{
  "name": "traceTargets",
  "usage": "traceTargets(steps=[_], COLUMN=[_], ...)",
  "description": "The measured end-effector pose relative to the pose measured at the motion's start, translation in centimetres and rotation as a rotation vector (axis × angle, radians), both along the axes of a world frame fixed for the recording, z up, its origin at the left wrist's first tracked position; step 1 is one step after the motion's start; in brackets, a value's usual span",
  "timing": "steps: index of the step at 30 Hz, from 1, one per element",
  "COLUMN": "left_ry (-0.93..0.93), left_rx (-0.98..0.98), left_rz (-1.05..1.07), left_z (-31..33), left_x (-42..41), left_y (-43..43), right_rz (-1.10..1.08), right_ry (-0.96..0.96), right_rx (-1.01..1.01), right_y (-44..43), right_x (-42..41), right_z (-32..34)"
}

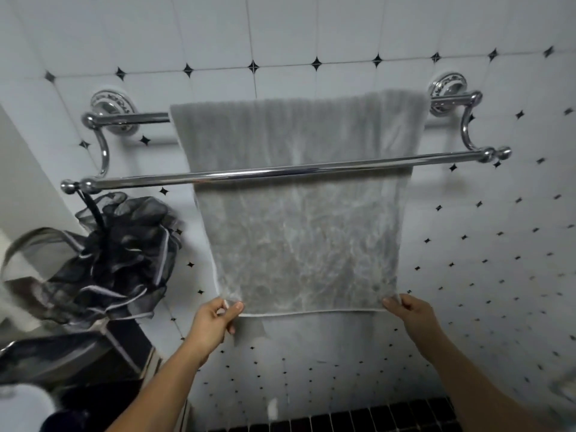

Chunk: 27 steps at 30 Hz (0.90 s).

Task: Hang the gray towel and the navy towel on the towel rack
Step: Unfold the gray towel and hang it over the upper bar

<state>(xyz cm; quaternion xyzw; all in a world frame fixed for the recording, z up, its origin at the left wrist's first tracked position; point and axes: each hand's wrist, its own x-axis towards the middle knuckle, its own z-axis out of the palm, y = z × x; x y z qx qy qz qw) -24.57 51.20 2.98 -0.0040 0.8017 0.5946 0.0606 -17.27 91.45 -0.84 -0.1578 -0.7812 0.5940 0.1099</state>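
Observation:
The gray towel (299,232) hangs over the rear bar of the chrome double towel rack (140,181) on the tiled wall, passing behind the front bar. My left hand (215,322) pinches the towel's lower left corner. My right hand (411,316) pinches the lower right corner. Between them the bottom hem is held out flat. A dark blue shape (62,420) at the bottom left may be the navy towel; I cannot tell.
A black mesh bath sponge (124,244) hangs by a cord from the left end of the front bar. A white wall edge and dark items fill the lower left. Black floor tiles (358,419) run along the bottom.

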Motion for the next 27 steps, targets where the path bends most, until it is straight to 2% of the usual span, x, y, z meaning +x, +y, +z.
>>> traceTargets(steps=[5,7,9,12,13,14,16,17,19,20,22,23,24,26,27], left_ry=[-0.061,-0.08,-0.07,0.019,0.047,0.053,0.024,0.019,0.156,0.305,0.622,0.704,0.728,0.63,0.541], left_rx=[-0.024,0.015,0.092,0.196,0.199,0.156,-0.092,-0.202,-0.209,-0.133,-0.011,-0.003,-0.059,-0.208,-0.164], left_rz=[0.053,0.047,0.045,0.051,0.049,0.049,-0.006,-0.056,-0.094,-0.033,0.234,0.346,0.403,0.381,0.322], left_z=[-0.5,1.2,3.5,8.4,9.8,11.4,14.6,16.5,21.0,23.5,28.5,30.6,32.1,33.4,33.4], left_x=[0.5,0.4,0.1,0.5,0.8,1.3,2.7,3.5,4.8,4.9,3.7,2.7,1.5,-0.7,-1.6], left_y=[-1.0,-0.9,-0.5,0.7,1.0,1.2,0.9,0.5,-0.1,-0.4,-1.0,-1.2,-1.4,-1.3,-1.0], right_rz=[0.127,0.114,0.004,-0.19,-0.276,-0.358,-0.505,-0.556,-0.534,-0.451,-0.261,-0.207,-0.181,-0.194,-0.201], right_ry=[-0.171,-0.133,0.0,0.24,0.35,0.476,0.628,0.623,0.469,0.367,0.234,0.201,0.187,0.2,0.198], right_rx=[0.19,0.189,0.259,0.586,0.628,0.638,0.661,0.703,0.769,0.735,0.535,0.445,0.376,0.285,0.244], right_y=[-1.1,-1.3,-1.4,-2.0,-2.4,-2.7,-2.9,-2.9,-2.4,-2.2,-1.8,-1.7,-1.6,-1.1,-0.8], right_x=[0.9,0.0,-0.6,0.6,1.3,1.7,1.6,1.1,-0.5,-1.6,-3.5,-4.2,-4.7,-5.1,-5.2], right_z=[2.4,6.0,11.2,19.5,21.8,24.0,28.3,30.4,33.9,35.2,36.6,36.8,36.9,36.8,36.7])
